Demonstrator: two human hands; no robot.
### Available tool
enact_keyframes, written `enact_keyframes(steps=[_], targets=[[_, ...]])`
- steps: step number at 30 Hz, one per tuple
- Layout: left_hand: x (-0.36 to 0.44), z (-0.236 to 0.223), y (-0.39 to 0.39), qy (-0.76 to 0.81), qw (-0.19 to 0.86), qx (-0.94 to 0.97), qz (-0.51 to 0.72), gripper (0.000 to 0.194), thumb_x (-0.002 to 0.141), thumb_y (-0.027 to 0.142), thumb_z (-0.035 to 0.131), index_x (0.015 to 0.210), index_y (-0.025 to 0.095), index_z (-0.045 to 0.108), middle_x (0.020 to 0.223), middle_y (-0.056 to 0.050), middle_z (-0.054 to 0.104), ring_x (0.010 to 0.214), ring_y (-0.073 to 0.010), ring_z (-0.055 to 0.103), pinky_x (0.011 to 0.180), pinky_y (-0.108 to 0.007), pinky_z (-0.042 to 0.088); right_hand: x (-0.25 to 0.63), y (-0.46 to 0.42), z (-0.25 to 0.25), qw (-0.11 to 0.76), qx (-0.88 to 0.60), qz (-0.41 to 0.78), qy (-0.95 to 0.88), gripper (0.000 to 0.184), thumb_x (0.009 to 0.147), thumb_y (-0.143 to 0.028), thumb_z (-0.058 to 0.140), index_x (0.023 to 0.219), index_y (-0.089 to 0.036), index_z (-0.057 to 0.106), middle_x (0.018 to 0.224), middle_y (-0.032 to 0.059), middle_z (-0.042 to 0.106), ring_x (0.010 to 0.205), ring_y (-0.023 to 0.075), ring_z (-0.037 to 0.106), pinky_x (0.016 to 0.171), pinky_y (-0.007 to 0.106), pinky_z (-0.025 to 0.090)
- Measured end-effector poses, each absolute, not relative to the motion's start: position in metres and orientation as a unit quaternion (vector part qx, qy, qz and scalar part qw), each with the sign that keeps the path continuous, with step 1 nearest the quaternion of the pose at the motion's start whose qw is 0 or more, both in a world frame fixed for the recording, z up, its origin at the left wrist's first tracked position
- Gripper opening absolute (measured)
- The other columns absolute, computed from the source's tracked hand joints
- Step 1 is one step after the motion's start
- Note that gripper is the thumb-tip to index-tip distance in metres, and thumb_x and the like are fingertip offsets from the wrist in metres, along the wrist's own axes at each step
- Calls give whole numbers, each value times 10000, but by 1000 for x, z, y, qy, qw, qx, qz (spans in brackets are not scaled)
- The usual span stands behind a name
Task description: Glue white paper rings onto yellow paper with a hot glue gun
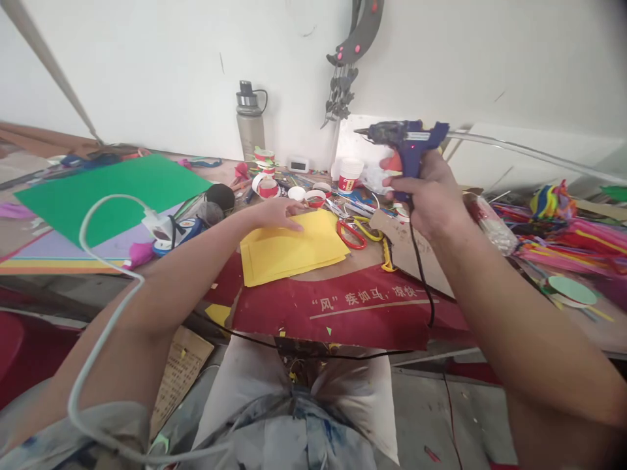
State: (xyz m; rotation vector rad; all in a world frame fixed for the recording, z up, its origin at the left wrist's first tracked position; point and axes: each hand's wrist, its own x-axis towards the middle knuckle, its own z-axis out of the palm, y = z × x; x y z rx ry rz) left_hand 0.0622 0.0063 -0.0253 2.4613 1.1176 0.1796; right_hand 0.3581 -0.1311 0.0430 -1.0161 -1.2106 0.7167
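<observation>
My right hand grips a dark blue hot glue gun, held up above the table with its nozzle pointing left. A clear glue stick juts far out of its back, and a black cord hangs from its handle. Over the upper edge of a yellow paper stack lies my left hand, thumb and fingers apart; some fingertips are hard to make out. Red-handled scissors and yellow-handled scissors are just right of the paper. Beneath is a dark red printed sheet.
Green sheet and a white plug on a cable lie left. A grey bottle stands by the wall; paper cups and cut cup rings are in the middle. Colourful pipe cleaners pile up right. Brown cardboard lies under the glue gun.
</observation>
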Motion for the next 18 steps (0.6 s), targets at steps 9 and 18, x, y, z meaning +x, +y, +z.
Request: enact_keyframes(steps=[9, 18], targets=[[63, -18, -49, 337, 130, 931, 47, 580, 880, 697, 707, 1170, 196, 734, 1386, -136, 697, 1287, -318, 637, 1129, -403, 455, 325, -103, -14, 563, -506, 408, -511, 277, 846, -292, 766, 1002, -289, 538, 1037, -10, 687, 806, 154, 638, 650, 284, 558], [74, -18, -81, 346, 70, 934, -65, 854, 943, 747, 644, 1585, 187, 579, 1632, -169, 590, 1476, -392, 556, 1241, -460, 382, 330, -102, -28, 554, -507, 418, -511, 364, 846, -309, 808, 1129, -303, 580, 1024, -17, 685, 811, 163, 655, 693, 302, 592]])
